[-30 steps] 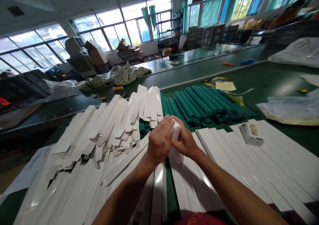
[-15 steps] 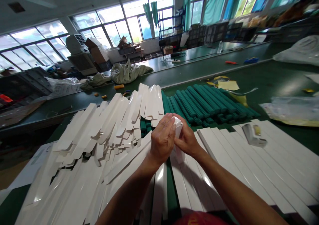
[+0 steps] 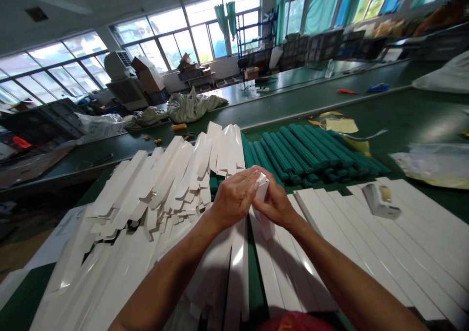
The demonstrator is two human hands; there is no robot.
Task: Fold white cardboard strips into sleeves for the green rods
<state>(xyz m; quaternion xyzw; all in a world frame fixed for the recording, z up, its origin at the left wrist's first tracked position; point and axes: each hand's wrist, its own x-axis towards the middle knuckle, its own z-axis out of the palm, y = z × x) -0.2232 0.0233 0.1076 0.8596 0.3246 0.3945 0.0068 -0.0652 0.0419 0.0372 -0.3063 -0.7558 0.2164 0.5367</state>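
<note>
Both of my hands meet at the centre of the green table point(image 3: 403, 116), closed around the top end of one long white box point(image 3: 262, 189). My left hand point(image 3: 232, 199) covers its left side with fingers curled over the end flap. My right hand point(image 3: 275, 205) grips it from the right. The box's lower part runs down between my wrists. Behind my hands lies a stack of green rods point(image 3: 308, 153). Flat unfolded white cartons point(image 3: 154, 189) fan out to the left, and closed white boxes point(image 3: 366, 233) lie in rows to the right.
A tape dispenser point(image 3: 379, 200) rests on the closed boxes at right. Clear plastic bags point(image 3: 436, 162) and yellow paper scraps point(image 3: 340, 125) lie further right. A grey-green sack point(image 3: 192, 105) and cardboard boxes point(image 3: 146, 77) sit at the back near the windows.
My hands stay on the same white box; the left hand has tilted and slid slightly over its top end. The view has shifted a little to the left.
</note>
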